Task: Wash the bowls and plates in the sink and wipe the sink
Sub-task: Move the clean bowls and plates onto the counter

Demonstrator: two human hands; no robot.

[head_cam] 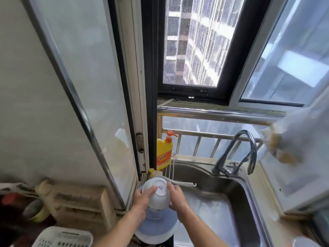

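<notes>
A white bowl is upside down at the left edge of the steel sink, its foot ring facing up. My left hand grips its left side, with a finger lying across the base. Along its right side my right hand holds the bowl. It sits over other dishes: another white bowl rim behind it and a blue plate with a white rim below. The basin looks wet.
A curved faucet stands at the sink's back right. A yellow detergent bottle with an orange pump stands at the back left. A white basket is at lower left. A cloth hangs at right.
</notes>
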